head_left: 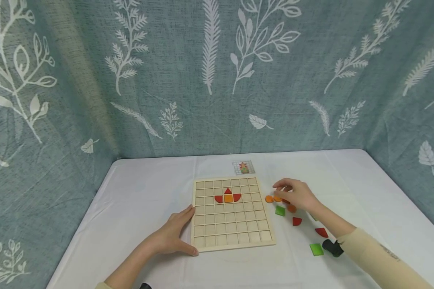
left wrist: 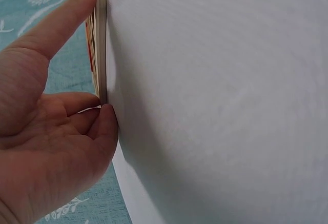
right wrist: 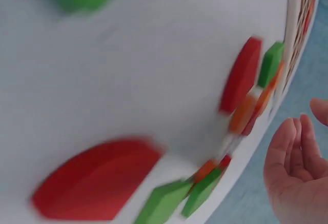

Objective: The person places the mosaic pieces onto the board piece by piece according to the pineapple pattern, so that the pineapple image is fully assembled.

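Observation:
A pale wooden grid board (head_left: 220, 218) lies on the table. On it are a red triangle (head_left: 228, 191), an orange square (head_left: 228, 198) and a red quarter-round piece (head_left: 218, 199) on either side of the square. My left hand (head_left: 173, 234) rests along the board's left side, thumb at the near corner and fingertips against the edge. My right hand (head_left: 294, 194) hovers over the loose pieces right of the board, fingertips close above an orange disc (head_left: 277, 198). In the right wrist view its fingers and thumb are apart, with no piece visible between them.
Loose around the right hand lie another orange disc (head_left: 269, 199), a green piece (head_left: 280, 210), red quarter-round pieces such as this red piece (head_left: 297, 221), and a green square (head_left: 316, 249) farther forward. A small picture card (head_left: 244, 167) sits behind the board. Patterned cloth (head_left: 188, 80) surrounds the table.

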Demonstrator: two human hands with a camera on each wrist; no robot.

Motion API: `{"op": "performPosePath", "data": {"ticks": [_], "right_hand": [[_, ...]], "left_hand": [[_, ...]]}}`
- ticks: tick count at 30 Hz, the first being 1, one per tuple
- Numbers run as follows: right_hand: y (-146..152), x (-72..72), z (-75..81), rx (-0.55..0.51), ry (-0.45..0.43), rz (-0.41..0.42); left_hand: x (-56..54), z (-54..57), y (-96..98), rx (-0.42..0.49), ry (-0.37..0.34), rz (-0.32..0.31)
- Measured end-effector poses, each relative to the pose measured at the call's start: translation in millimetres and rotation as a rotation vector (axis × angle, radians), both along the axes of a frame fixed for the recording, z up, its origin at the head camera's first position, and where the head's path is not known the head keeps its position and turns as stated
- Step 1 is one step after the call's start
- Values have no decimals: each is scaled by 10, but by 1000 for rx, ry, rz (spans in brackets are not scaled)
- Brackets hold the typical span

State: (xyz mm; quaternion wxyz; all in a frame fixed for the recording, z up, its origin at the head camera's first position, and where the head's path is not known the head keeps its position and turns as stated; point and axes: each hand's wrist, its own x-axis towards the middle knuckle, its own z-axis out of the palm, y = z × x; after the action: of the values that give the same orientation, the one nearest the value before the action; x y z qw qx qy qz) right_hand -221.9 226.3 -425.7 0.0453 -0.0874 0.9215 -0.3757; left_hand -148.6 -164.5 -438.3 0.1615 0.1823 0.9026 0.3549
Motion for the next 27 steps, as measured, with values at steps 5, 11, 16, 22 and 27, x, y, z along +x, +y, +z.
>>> {"op": "performPosePath", "data": {"ticks": [5,11,16,22,27], "right_hand": [[143,11,-50,-1,-52,-51],[177,13,-75,22,-57,-45],[185,-1,-95,43,-44,-9],[171,-20,-129,59,-33,30],[137,-37,-156,67,-33,22]], "left_hand": [[8,16,-11,-10,-5,3],[10,33,-28,-5,5,-5],[12,25,-25,-2,5,-5],[13,18,-15,-11,-4,-1],[11,17,-2,-11,-9,1]]}}
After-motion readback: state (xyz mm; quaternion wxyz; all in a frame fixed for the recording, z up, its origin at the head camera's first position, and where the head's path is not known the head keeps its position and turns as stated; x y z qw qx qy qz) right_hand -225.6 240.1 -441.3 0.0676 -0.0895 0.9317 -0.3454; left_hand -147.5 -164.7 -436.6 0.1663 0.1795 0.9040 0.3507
